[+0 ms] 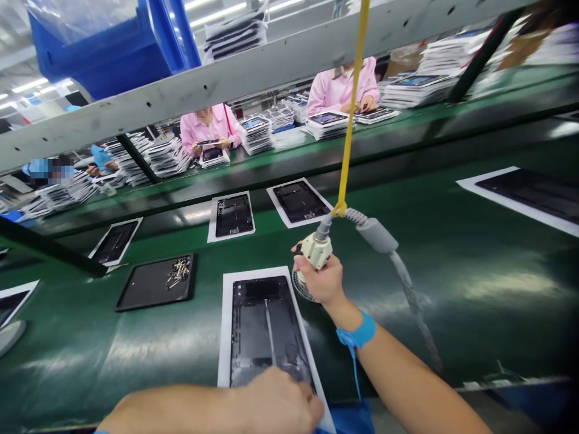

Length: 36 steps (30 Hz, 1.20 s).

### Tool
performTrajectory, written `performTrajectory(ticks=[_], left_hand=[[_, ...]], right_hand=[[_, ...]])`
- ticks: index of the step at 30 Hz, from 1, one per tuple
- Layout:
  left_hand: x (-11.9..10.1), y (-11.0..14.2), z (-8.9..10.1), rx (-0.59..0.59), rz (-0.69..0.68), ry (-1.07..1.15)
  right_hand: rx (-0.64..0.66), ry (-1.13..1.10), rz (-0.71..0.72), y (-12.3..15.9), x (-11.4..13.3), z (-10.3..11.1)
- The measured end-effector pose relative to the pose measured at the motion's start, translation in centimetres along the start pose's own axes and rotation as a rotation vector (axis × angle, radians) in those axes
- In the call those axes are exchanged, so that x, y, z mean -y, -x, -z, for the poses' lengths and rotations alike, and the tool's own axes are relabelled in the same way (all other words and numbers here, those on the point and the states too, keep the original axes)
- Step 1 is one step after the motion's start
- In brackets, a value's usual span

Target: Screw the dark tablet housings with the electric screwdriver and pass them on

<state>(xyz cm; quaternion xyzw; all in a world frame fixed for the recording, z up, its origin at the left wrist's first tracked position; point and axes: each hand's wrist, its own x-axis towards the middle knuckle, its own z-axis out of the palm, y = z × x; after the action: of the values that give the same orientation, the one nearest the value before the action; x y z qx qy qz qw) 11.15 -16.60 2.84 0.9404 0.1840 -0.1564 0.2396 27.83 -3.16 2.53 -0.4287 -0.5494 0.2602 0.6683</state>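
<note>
My right hand (321, 280) is wrapped around a cream hand-held tool (316, 250) that hangs from a yellow strap and has a grey cable. Below the fist, partly hidden, shows a round perforated disc (301, 286). A black tablet housing (253, 325) with a pale ribbon strip lies on a white sheet (227, 301) in front of me, just left of the tool. Over its lower end is my left hand (275, 401), blurred, with curled fingers; the fingertips and anything in them are hidden. A blue band (359, 331) circles my right wrist.
A black tray (154, 283) with small metal parts sits to the left. Several more tablet housings (233, 214) on white sheets lie across the green belt (407, 241). Behind it, people in pink (210, 126) work beside stacks. A grey rail (271, 66) crosses overhead, carrying a blue bin (113, 48).
</note>
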Motion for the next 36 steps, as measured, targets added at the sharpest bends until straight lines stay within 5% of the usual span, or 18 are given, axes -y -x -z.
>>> performTrajectory(ticks=[4, 8, 13, 16, 19, 26, 36], left_hand=[[-0.2, -0.7, -1.9, -0.039, 0.052, 0.05], [2.1, 3.1, 1.1, -0.145, 0.139, 0.168], [10.6, 12.8, 5.9, -0.409, 0.918, 0.068], [15.4, 18.0, 6.6, -0.387, 1.261, -0.014], [17.9, 20.7, 5.8, -0.327, 1.456, -0.018], [19.3, 21.0, 4.0, -0.365, 1.484, 0.029], [19.0, 21.9, 5.1, -0.335, 1.414, 0.079]], right_hand=[[-0.02, -0.016, -0.03, 0.2, -0.4, 0.1], [-0.035, -0.015, -0.042, 0.3, -0.6, 0.2], [-0.034, -0.001, -0.027, 0.3, -0.2, 0.3], [-0.033, -0.006, -0.019, 0.3, -0.2, 0.3], [-0.029, -0.007, -0.021, 0.3, -0.4, 0.4], [-0.049, -0.029, -0.06, 0.3, -0.6, 0.4], [-0.039, -0.021, -0.033, 0.2, -0.2, 0.3]])
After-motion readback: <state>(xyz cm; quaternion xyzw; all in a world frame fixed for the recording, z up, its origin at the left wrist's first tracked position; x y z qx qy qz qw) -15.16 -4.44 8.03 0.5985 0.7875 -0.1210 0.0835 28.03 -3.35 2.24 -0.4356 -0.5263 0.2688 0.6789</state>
